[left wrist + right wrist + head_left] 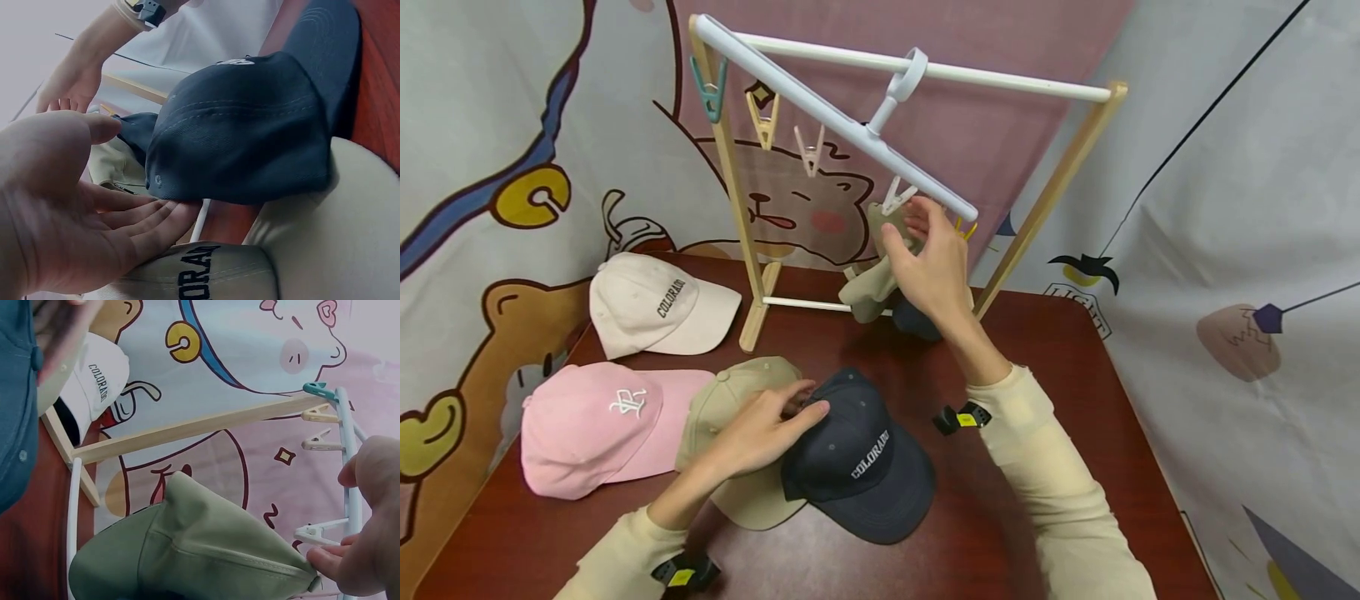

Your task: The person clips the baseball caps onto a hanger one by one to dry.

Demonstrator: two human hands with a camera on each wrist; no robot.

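Observation:
My left hand point(763, 429) is at the back of a navy cap point(865, 458) lettered COLORADO. In the left wrist view its extended fingers point(150, 228) touch the cap's lower back edge, with the thumb apart. That cap overlaps a khaki cap point(760, 508) on the table. My right hand point(936, 262) is raised by the hanger point(842, 125), beside an olive-green cap point(206, 544) that hangs under a white clip point(897, 198). In the right wrist view, fingertips point(322, 559) are at the cap's upper edge, with thumb and fingers spread.
The hanger tilts down to the right from the white bar point(1015, 79) of a wooden-legged rack. Teal point(709, 92), yellow point(763, 121) and pink clips point(810, 150) hang along it. Another dark cap point(916, 321) is behind the green one. Pink point(595, 425) and cream caps point(647, 304) lie left.

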